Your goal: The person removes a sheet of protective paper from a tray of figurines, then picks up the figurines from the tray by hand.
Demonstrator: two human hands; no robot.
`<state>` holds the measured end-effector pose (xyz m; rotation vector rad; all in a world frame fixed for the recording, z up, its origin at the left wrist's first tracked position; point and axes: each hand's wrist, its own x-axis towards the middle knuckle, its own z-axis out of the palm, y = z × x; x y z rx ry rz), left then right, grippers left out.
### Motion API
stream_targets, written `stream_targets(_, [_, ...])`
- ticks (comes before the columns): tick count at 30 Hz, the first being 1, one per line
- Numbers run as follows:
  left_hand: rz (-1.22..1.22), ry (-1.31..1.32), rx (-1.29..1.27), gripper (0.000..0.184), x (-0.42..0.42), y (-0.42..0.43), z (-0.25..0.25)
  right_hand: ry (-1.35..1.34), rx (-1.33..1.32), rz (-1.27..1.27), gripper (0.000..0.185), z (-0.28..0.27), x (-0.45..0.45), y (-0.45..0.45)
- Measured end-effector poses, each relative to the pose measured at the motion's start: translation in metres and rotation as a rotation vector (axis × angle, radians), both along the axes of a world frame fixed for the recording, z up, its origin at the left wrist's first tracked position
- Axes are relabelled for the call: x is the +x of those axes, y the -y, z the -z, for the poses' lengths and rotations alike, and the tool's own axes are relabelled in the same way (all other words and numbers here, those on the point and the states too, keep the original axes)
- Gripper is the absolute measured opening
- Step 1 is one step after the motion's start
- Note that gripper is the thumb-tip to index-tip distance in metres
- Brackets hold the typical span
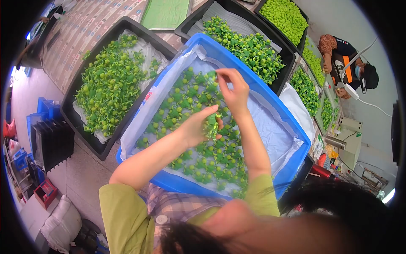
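A large blue tray (296,142) lined with pale sheeting lies in front of me, with small green pieces (203,163) spread over its left and middle part. Above them, my left hand (198,127) is curled around a small bunch of green pieces (211,126). My right hand (233,91) is just beyond it, over the tray, with thumb and index finger pinched together at a small green piece (211,77).
Black trays of green pieces stand to the left (122,25) and behind (292,63). A green sheet (165,15) lies at the back. Another person (349,63) works at the right. Stacked black trays (53,142) are at the far left.
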<state>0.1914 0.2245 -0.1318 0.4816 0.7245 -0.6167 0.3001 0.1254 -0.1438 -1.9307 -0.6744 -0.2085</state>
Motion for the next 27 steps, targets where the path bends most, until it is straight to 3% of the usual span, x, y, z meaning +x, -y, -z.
stream_targets(8, [-0.078,0.257,-0.323,0.033,-0.003,-0.002,-0.004,-0.117,0.128,-0.045,0.019,-0.024,-0.052,0.049])
stream_targets(15, [-0.024,0.39,0.029,0.035,-0.006,0.004,-0.012,-0.221,0.176,-0.052,0.019,-0.014,-0.072,0.057])
stream_targets(20, [0.023,0.365,-0.012,0.039,-0.008,0.003,-0.01,-0.398,0.317,-0.066,0.016,-0.016,-0.084,0.055])
stream_targets(22, [0.041,0.37,-0.048,0.04,-0.008,0.002,-0.008,-0.601,0.484,-0.054,0.016,-0.018,-0.088,0.054])
stream_targets(27, [0.081,0.399,-0.14,0.047,-0.007,0.001,-0.023,-0.672,0.564,-0.036,0.015,-0.02,-0.093,0.052])
